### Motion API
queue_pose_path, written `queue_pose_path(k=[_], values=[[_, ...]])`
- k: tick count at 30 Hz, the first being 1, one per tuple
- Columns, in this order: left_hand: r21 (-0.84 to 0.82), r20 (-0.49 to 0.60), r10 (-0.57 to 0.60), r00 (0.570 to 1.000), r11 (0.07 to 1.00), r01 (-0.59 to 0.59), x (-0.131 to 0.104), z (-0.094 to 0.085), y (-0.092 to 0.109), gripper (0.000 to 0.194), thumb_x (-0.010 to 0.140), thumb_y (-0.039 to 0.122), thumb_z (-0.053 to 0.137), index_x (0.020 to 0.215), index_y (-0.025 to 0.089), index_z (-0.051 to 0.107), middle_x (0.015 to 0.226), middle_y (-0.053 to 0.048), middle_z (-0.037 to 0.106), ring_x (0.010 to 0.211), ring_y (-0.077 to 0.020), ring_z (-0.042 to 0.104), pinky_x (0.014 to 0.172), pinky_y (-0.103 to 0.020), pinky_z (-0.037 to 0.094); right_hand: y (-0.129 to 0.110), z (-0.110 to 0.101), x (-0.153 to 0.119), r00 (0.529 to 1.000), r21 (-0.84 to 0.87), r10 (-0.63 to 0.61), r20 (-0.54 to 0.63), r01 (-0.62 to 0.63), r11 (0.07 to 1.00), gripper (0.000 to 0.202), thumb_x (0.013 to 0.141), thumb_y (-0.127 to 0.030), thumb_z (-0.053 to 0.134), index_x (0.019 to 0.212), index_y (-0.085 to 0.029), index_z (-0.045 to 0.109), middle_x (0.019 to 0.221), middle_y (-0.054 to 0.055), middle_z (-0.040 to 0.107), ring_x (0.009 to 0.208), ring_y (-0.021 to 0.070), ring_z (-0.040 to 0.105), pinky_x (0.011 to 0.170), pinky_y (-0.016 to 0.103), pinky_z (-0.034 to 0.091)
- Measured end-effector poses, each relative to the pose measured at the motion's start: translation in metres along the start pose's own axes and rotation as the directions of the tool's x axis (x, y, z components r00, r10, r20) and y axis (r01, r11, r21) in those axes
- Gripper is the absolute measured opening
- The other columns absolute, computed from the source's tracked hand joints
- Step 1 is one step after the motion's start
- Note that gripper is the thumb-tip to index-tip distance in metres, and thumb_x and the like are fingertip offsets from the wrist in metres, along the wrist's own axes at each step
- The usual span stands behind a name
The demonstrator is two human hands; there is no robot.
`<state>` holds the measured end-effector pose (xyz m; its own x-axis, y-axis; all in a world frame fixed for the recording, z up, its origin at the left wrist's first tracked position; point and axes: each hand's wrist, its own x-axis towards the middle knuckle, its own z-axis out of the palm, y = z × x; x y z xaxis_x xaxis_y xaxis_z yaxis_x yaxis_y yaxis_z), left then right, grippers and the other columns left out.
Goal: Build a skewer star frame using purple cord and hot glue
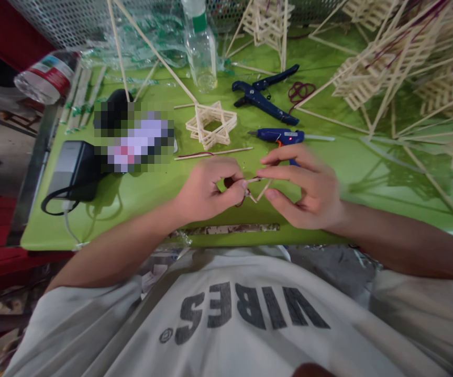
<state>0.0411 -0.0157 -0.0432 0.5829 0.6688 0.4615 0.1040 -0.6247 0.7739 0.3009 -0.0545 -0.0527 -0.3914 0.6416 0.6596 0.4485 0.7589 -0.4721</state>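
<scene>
My left hand (210, 189) is closed in a pinch on a small frame of thin wooden sticks (263, 191), with dark red cord at its joint. From the other side, the fingertips of my right hand (308, 189) close around the same sticks. Just beyond my hands lies a loose wooden stick (232, 152) with dark red cord along it. Behind that sits a star-shaped stack of sticks (220, 137). A blue glue gun (279, 136) with a lit red light lies beyond my right hand, its handle partly hidden by my fingers.
Blue cutters (263, 97) lie near a coil of dark red cord (301, 92). A clear bottle (201, 52) stands at the back. Stick structures (391, 73) crowd the right. A charger (73, 170) and phone (140, 139) sit left. A flat strip (234, 229) lies along the front edge.
</scene>
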Motion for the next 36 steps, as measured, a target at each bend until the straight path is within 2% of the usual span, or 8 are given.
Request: queue_pose_path(k=[9,13,18,22,28,32,34,36], values=[[-0.019,-0.017,-0.024,1.0,1.0,0.023,-0.0001,-0.0003,-0.0024,0.031,0.107,0.026,0.069,0.076,0.02,0.07,0.071,-0.001,0.07,0.065,-0.0119,0.062,0.066,-0.027,0.05,0.0,0.0008,0.0002,0.997,-0.057,-0.073,0.004,0.073,0.996,0.037,0.102,-0.033,0.074,0.139,-0.033,0.075,0.134,0.012,0.079,0.102,0.0315,0.081,0.087,0.058,0.068],[-0.042,-0.039,-0.038,0.999,0.998,0.037,0.0014,-0.001,-0.0014,0.03,0.105,0.024,0.07,0.075,0.02,0.071,0.069,0.001,0.07,0.063,-0.0103,0.062,0.063,-0.025,0.047,0.0007,0.0005,-0.0011,0.999,-0.082,-0.046,0.006,0.047,0.995,0.039,0.105,-0.035,0.071,0.144,-0.039,0.073,0.136,0.012,0.078,0.104,0.0312,0.08,0.089,0.059,0.069],[-0.115,-0.056,-0.169,0.984,0.98,0.161,0.003,-0.0026,-0.0039,0.03,0.104,0.025,0.069,0.074,0.02,0.069,0.067,0.001,0.068,0.062,-0.011,0.059,0.061,-0.026,0.045,0.0031,0.0017,-0.002,0.998,-0.133,-0.066,0.015,0.067,0.989,0.049,0.107,-0.045,0.069,0.155,-0.042,0.066,0.145,0.011,0.075,0.107,0.0333,0.079,0.091,0.061,0.069],[-0.201,-0.037,-0.24,0.97,0.953,0.228,0.004,-0.0035,-0.0055,0.03,0.103,0.026,0.068,0.073,0.02,0.067,0.067,0.001,0.066,0.062,-0.0115,0.057,0.063,-0.028,0.046,0.0026,0.0019,-0.0017,0.998,-0.137,-0.056,0.018,0.058,0.989,0.066,0.107,-0.051,0.07,0.17,-0.042,0.053,0.157,0.013,0.067,0.127,0.0378,0.075,0.101,0.061,0.069],[-0.221,-0.029,-0.265,0.964,0.942,0.253,0.0052,-0.0039,-0.0053,0.032,0.102,0.028,0.068,0.071,0.02,0.065,0.064,0.001,0.062,0.061,-0.0117,0.053,0.063,-0.03,0.044,0.0026,0.0009,-0.0013,0.994,-0.139,-0.055,0.093,0.068,0.988,0.061,0.113,-0.06,0.057,0.171,-0.042,0.052,0.161,0.013,0.065,0.123,0.0368,0.077,0.108,0.066,0.066],[-0.199,-0.052,-0.258,0.965,0.949,0.244,0.0062,-0.003,-0.0058,0.032,0.1,0.025,0.067,0.069,0.02,0.064,0.062,0.002,0.057,0.059,-0.0107,0.047,0.06,-0.03,0.038,0.0043,0.0033,0.0012,0.982,-0.098,-0.152,-0.112,0.141,0.985,0.054,0.108,-0.052,0.068,0.157,-0.03,0.068,0.14,0.015,0.076,0.117,0.035,0.08,0.093,0.055,0.071],[-0.185,-0.061,-0.246,0.967,0.955,0.231,0.0067,-0.0027,-0.006,0.034,0.099,0.027,0.067,0.066,0.02,0.061,0.06,0.002,0.054,0.057,-0.0103,0.042,0.059,-0.03,0.035,0.0049,0.0044,0.0025,0.958,-0.087,-0.162,-0.235,0.145,0.986,0.035,0.103,-0.041,0.078,0.135,-0.027,0.077,0.115,0.011,0.081,0.1,0.0303,0.081,0.082,0.049,0.07],[-0.175,-0.055,-0.248,0.967,0.956,0.236,0.0067,-0.0026,-0.006,0.034,0.099,0.028,0.067,0.066,0.02,0.062,0.06,0.003,0.053,0.057,-0.0104,0.042,0.059,-0.03,0.035,0.0046,0.0047,0.0037,0.95,-0.057,-0.119,-0.29,0.107,0.993,0.018,0.101,-0.036,0.083,0.117,-0.029,0.077,0.094,0.005,0.08,0.082,0.0252,0.078,0.074,0.045,0.065]])
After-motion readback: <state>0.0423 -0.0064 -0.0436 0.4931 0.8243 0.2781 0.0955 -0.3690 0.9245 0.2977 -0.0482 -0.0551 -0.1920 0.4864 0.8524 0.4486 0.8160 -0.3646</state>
